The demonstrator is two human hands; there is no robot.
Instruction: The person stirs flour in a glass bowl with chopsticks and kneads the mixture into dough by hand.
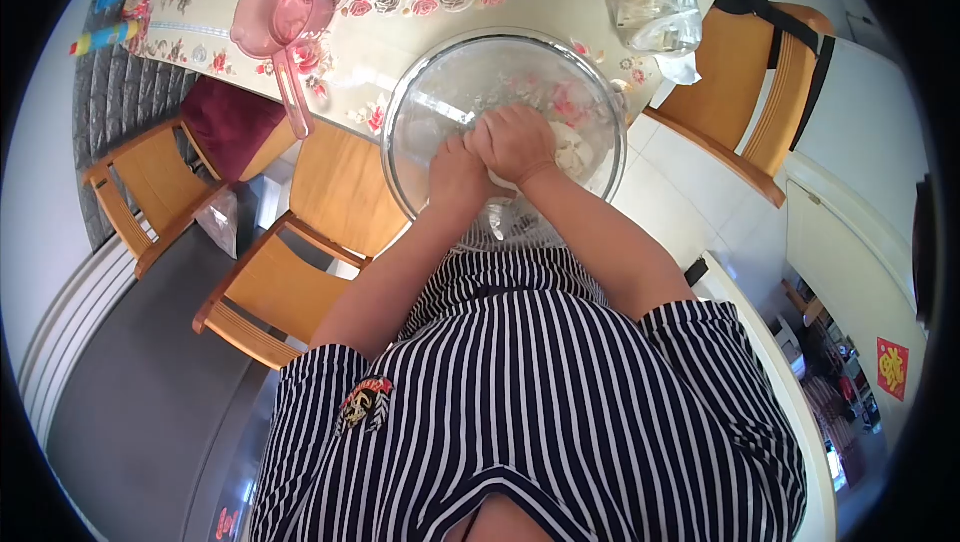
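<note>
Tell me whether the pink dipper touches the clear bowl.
Apart. The head view shows a strip of flowered tablecloth between the pink dipper and the near side of the clear bowl.

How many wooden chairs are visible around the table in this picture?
3. One chair is right of the transparent bowl; two are on the left: one nearer the bowl, another farther left with dark red fabric. More may be hidden.
</note>
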